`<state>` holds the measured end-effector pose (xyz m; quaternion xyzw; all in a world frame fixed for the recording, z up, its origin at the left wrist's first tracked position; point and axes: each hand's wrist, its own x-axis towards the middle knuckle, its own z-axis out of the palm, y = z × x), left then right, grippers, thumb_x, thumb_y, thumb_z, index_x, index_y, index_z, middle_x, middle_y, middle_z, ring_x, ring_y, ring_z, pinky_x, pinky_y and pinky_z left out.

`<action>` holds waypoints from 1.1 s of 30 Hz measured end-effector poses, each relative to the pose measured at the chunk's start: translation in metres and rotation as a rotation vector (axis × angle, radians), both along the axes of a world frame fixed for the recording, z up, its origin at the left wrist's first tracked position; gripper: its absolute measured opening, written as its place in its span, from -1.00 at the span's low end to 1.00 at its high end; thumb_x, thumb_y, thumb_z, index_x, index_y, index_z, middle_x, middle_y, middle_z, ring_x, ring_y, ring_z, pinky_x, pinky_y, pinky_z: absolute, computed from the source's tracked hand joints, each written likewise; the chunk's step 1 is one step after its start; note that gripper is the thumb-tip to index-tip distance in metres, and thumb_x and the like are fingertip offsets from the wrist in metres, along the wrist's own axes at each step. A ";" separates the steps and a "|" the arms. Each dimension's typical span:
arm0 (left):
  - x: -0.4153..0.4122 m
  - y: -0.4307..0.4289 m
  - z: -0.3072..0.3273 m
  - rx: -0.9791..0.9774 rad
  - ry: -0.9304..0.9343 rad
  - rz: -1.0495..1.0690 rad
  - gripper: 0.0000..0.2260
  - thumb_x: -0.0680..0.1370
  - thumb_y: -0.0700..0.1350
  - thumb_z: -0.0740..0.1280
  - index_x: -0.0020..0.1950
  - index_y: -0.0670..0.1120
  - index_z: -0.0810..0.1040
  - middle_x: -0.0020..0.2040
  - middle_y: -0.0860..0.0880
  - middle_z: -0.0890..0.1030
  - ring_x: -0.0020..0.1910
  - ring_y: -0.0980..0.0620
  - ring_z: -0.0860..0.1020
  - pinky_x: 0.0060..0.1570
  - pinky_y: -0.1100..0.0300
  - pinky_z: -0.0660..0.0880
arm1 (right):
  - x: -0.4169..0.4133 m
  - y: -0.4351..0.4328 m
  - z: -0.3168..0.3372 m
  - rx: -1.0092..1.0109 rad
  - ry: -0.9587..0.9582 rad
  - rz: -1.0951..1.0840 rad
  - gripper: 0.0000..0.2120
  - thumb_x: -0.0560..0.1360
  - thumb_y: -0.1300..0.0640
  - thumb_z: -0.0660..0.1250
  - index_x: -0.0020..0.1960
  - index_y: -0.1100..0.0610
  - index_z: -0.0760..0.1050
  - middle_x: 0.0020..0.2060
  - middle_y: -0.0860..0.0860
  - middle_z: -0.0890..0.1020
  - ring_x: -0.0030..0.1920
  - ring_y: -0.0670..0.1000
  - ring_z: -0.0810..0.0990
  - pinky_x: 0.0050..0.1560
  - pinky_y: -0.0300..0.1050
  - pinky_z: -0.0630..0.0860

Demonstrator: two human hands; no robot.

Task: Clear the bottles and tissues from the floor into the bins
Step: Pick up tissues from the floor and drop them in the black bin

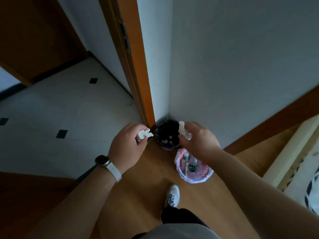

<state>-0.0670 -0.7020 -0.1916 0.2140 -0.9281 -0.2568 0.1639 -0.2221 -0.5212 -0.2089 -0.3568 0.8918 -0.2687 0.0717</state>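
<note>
The left hand (127,145) pinches a crumpled tissue (145,134) beside the black-lined bin (166,126); the right hand (198,138) grips a second tissue (183,131) above its rim. Both should come low over the bin's middle before releasing, since tissue drifts; the bottles (191,165) belong to the white-lined bin (178,167).

A wooden floor (146,178) fills the lower middle of the frame and meets a pale tiled floor (69,107) on the left, which is set with small black diamond insets (61,134); in the wall corner at centre a black-lined bin (165,129) stands on the wood, white tissue scraps (165,141) lying inside it. Just below and right of it, close beside, stands a white-lined bin (179,171) holding several bottles (192,165); a white shoe (172,195) is planted on the boards at lower centre.
</note>
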 end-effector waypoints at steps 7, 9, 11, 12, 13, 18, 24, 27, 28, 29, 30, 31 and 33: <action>-0.069 -0.031 -0.009 0.006 -0.045 -0.100 -0.82 0.50 -0.20 0.38 0.08 -0.05 0.59 0.01 0.06 0.59 -0.06 0.08 0.56 -0.14 0.14 0.57 | -0.060 -0.023 -0.005 -0.021 -0.033 -0.052 -0.80 0.45 0.08 0.40 0.04 0.12 0.53 -0.11 0.01 0.57 -0.23 0.13 0.54 -0.28 -0.15 0.38; -0.085 -0.042 -0.012 -0.001 -0.053 -0.132 -0.82 0.49 -0.21 0.39 0.07 -0.06 0.60 -0.01 0.05 0.59 -0.08 0.06 0.56 -0.16 0.17 0.55 | -0.070 -0.027 -0.010 0.000 -0.047 -0.085 -0.77 0.46 0.05 0.39 0.08 0.10 0.53 -0.07 0.01 0.59 -0.19 0.12 0.56 -0.26 -0.11 0.45; -0.103 -0.055 -0.018 -0.007 -0.052 -0.163 -0.83 0.48 -0.22 0.39 0.06 -0.07 0.60 -0.03 0.04 0.59 -0.10 0.05 0.56 -0.18 0.17 0.53 | -0.079 -0.033 -0.016 0.029 -0.068 -0.106 -0.74 0.46 0.03 0.38 0.11 0.08 0.53 -0.03 0.00 0.59 -0.15 0.11 0.56 -0.21 -0.08 0.50; -0.110 -0.061 -0.023 -0.008 -0.055 -0.184 -0.83 0.48 -0.21 0.38 0.06 -0.07 0.60 -0.03 0.03 0.59 -0.11 0.03 0.56 -0.19 0.15 0.53 | -0.083 -0.036 -0.022 0.042 -0.081 -0.118 -0.74 0.46 0.02 0.38 0.12 0.07 0.52 -0.03 -0.01 0.58 -0.14 0.10 0.56 -0.20 -0.07 0.51; -0.117 -0.066 -0.028 -0.007 -0.060 -0.205 -0.83 0.48 -0.19 0.37 0.06 -0.07 0.59 -0.03 0.03 0.60 -0.11 0.02 0.56 -0.19 0.13 0.54 | -0.086 -0.039 -0.026 0.052 -0.092 -0.129 -0.74 0.46 0.01 0.38 0.12 0.06 0.52 -0.03 -0.01 0.58 -0.14 0.10 0.56 -0.19 -0.06 0.52; -0.153 -0.100 -0.071 0.052 -0.140 -0.295 -0.81 0.48 -0.21 0.41 0.08 -0.09 0.60 -0.01 0.00 0.60 -0.12 0.04 0.55 -0.18 0.13 0.55 | -0.099 -0.064 -0.059 0.131 -0.151 -0.194 -0.75 0.49 -0.02 0.33 0.10 0.07 0.50 -0.02 -0.02 0.56 -0.14 0.09 0.55 -0.20 -0.05 0.51; -0.179 -0.134 -0.149 0.214 -0.321 -0.353 -0.81 0.49 -0.21 0.41 0.10 -0.10 0.60 0.00 -0.03 0.60 -0.15 0.12 0.49 -0.21 0.33 0.43 | -0.096 -0.097 -0.113 0.342 -0.265 -0.326 -0.79 0.55 -0.07 0.22 0.11 0.01 0.43 -0.02 -0.10 0.47 -0.10 0.00 0.49 -0.33 -0.23 0.28; -0.191 -0.145 -0.189 0.282 -0.359 -0.378 -0.82 0.50 -0.21 0.41 0.09 -0.10 0.60 0.00 0.00 0.60 -0.09 0.13 0.49 -0.19 0.48 0.35 | -0.090 -0.114 -0.154 0.321 -0.308 -0.397 -0.82 0.54 -0.04 0.24 0.08 0.02 0.46 -0.01 -0.07 0.51 -0.08 0.01 0.53 -0.26 -0.19 0.28; -0.196 -0.148 -0.203 0.292 -0.373 -0.384 -0.82 0.50 -0.20 0.40 0.10 -0.10 0.59 0.00 0.03 0.58 -0.08 0.14 0.48 -0.21 0.51 0.33 | -0.089 -0.120 -0.173 0.296 -0.341 -0.409 -0.81 0.54 -0.02 0.25 0.09 0.04 0.46 0.00 -0.05 0.53 -0.08 0.03 0.54 -0.22 -0.17 0.31; -0.200 -0.152 -0.218 0.302 -0.390 -0.382 -0.81 0.51 -0.20 0.40 0.12 -0.10 0.59 0.00 0.05 0.56 -0.07 0.15 0.48 -0.22 0.52 0.32 | -0.088 -0.126 -0.192 0.288 -0.376 -0.414 -0.79 0.53 -0.01 0.26 0.11 0.04 0.47 0.01 -0.04 0.53 -0.07 0.04 0.53 -0.21 -0.15 0.33; -0.205 -0.156 -0.234 0.310 -0.411 -0.382 -0.80 0.52 -0.19 0.39 0.13 -0.09 0.58 0.01 0.05 0.56 -0.06 0.14 0.48 -0.22 0.51 0.31 | -0.088 -0.131 -0.211 0.289 -0.399 -0.419 -0.77 0.52 0.00 0.27 0.14 0.04 0.46 0.02 -0.04 0.53 -0.05 0.05 0.53 -0.21 -0.13 0.36; -0.210 -0.160 -0.253 0.312 -0.434 -0.391 -0.80 0.52 -0.18 0.38 0.14 -0.09 0.58 0.03 0.03 0.57 -0.06 0.13 0.49 -0.21 0.50 0.31 | -0.087 -0.135 -0.228 0.288 -0.421 -0.433 -0.76 0.52 0.00 0.27 0.16 0.03 0.46 0.03 -0.04 0.53 -0.04 0.06 0.52 -0.21 -0.11 0.39; -0.220 -0.168 -0.295 0.311 -0.483 -0.389 -0.81 0.53 -0.16 0.37 0.15 -0.08 0.57 0.04 -0.02 0.61 -0.06 0.10 0.51 -0.23 0.46 0.32 | -0.090 -0.142 -0.264 0.283 -0.444 -0.455 -0.73 0.52 0.01 0.27 0.19 0.03 0.46 0.06 -0.03 0.52 -0.03 0.05 0.52 -0.18 -0.07 0.46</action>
